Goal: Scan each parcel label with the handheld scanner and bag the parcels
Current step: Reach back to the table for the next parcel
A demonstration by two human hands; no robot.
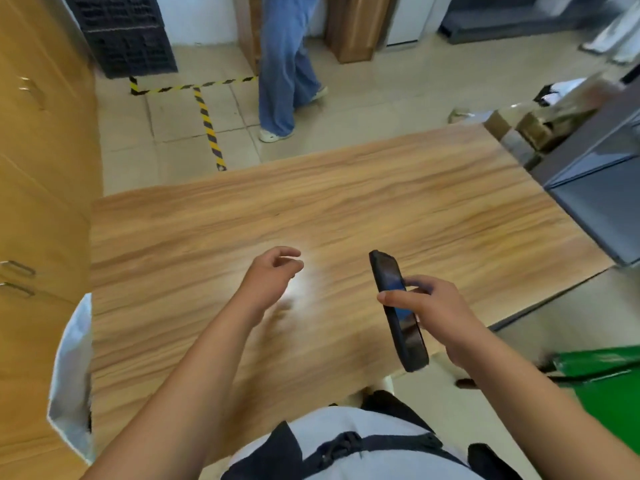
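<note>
Hands over light brown wood-grain table [346,202], black handheld scanner [398,306] in the right

The right hand [440,317] grips the black handheld scanner around its middle, with the thumb laid across the dark screen and the fingers curled round the far edge. The device is a slim slab, tilted with its top end pointing away from the person. It is held above the near right part of the table and does not touch the surface.

The left hand [273,271] hovers above the middle of the table, left of the scanner and apart from it. Its fingers are loosely curled, with the thumb near the fingertips, and they hold nothing. A bright patch of reflected light lies on the tabletop beside that hand.

Blurred brown cardboard parcels [540,129] sit beyond the table's far right corner, next to a grey metal cabinet [602,188]. Their labels cannot be made out. A white plastic bag [71,375] hangs at the table's left edge, against yellow wooden cupboards [41,168]. A bright green container [609,386] lies low on the right, near the right forearm; whether it is a bag or a bin cannot be told.

On the pale tiled floor beyond the table runs yellow-and-black striped tape [207,123]. Another person in wide blue trousers [287,64] and pale shoes stands there. Stacked black crates [128,32] fill the far left corner.
</note>
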